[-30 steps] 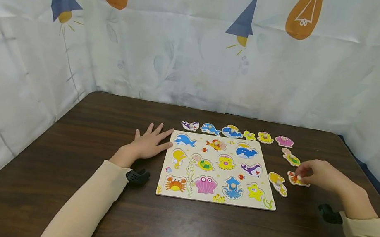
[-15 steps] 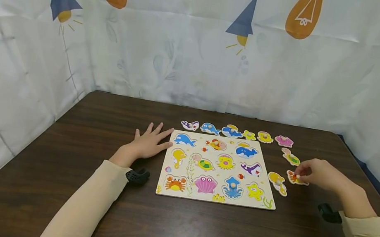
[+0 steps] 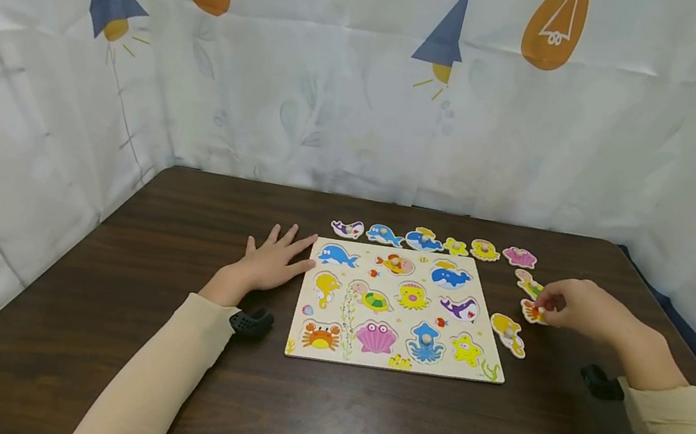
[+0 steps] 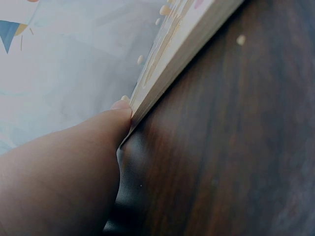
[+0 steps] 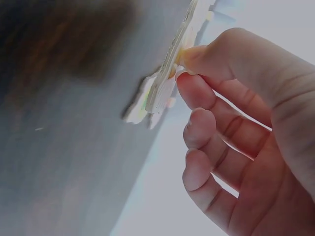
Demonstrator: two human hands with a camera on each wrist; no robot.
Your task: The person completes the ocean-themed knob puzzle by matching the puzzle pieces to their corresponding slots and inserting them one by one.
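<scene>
Right hand: the right hand (image 3: pixel 581 308) has finger and thumb curled in a pinch on the little knob of the orange crab piece (image 3: pixel 533 312); the right wrist view shows that grip closed on the peg, with the piece (image 5: pixel 165 86) tilted up off the dark surface.
Crab piece: off the board's right edge, between the green-and-pink piece (image 3: pixel 528 284) behind it and the yellow seahorse piece (image 3: pixel 508 334) in front of it, near both.
Left hand: the left hand (image 3: pixel 271 261) lies flat on the worktop (image 3: pixel 179 235), fingers straight and spread, holding nothing; fingertips meet the left edge of the puzzle board (image 3: pixel 393 359), and the left wrist view shows a fingertip (image 4: pixel 120 105) pressed against the board's side (image 4: pixel 177 64).
Board: flat on the worktop, printed sea animals showing in its recesses.
Loose row: six pieces line up just behind the board's far edge, from a purple whale piece (image 3: pixel 347 228) on the left to a pink shell piece (image 3: pixel 519 256) on the right.
Backdrop: a pale curtain (image 3: pixel 370 82) with printed lightbulbs hangs round the worktop.
</scene>
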